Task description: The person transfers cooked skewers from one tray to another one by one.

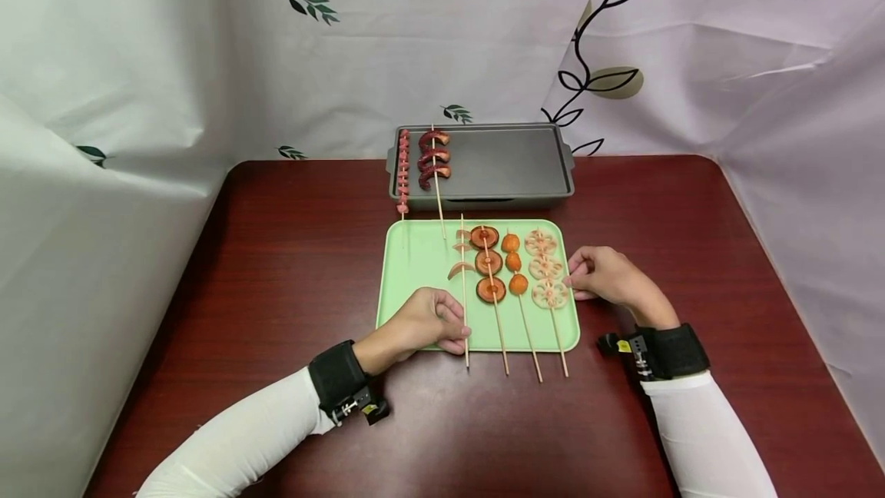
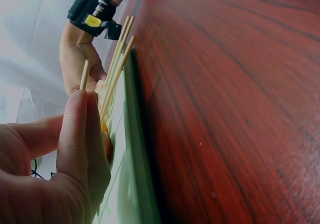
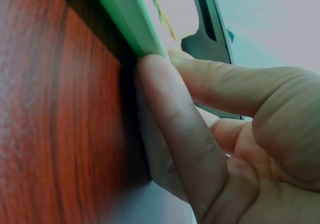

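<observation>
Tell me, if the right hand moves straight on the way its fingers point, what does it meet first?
The right hand points left over the green tray's rim, so probably the lotus root skewer comes first; its fingertips look almost at it already.

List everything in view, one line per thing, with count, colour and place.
Table: one, dark red wood grain, under everything.
Green tray: one, pale green, centre of the table.
Grey pan: one, dark grey, behind the green tray.
Skewers in the pan: two, pink pieces and dark red curled pieces, left end of the pan.
Skewers on the tray: four, pale strips, brown slices, orange balls, pale lotus slices, right half of the tray.
Backdrop sheets: white with leaf prints, around the table.
Wrist straps: two, black, one on each wrist.
Left hand: fingers pinching the leftmost tray skewer's stick.
Right hand: fingers on the tray's right edge.
</observation>
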`<action>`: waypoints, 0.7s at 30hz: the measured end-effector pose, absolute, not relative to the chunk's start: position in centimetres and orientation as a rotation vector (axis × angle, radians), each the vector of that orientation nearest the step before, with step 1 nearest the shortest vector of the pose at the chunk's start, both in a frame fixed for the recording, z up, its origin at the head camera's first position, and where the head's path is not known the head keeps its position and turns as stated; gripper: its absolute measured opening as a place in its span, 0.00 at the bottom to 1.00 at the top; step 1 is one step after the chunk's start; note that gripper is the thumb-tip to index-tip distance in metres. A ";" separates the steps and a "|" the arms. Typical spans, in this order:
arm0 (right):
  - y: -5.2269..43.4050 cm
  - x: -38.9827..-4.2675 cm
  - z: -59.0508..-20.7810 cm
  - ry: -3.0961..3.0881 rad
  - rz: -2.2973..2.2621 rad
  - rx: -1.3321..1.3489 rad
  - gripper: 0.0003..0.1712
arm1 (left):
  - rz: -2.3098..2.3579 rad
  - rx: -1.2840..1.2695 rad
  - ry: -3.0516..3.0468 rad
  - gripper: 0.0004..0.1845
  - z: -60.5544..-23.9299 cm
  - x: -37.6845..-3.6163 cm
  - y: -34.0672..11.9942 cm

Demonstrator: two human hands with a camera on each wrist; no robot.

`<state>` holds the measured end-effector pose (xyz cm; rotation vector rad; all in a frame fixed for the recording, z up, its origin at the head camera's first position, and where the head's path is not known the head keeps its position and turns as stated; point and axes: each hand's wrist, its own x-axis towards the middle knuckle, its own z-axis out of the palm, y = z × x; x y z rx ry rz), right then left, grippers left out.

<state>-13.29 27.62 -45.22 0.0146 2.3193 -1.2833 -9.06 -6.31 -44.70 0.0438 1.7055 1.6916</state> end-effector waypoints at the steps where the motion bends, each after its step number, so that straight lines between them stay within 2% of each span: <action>1: 27.6 -13.3 -45.2 2.318 -1.284 0.015 0.14 | 1.691 0.040 1.705 0.12 -44.7 -9.1 -6.3; 15: 27.6 -13.4 -45.3 2.312 -1.285 0.007 0.15 | 1.611 0.020 1.757 0.13 -45.4 -9.3 -6.6; 21: 27.6 -13.4 -45.5 2.311 -1.288 0.012 0.15 | 1.474 0.108 1.870 0.13 -45.6 -9.5 -7.0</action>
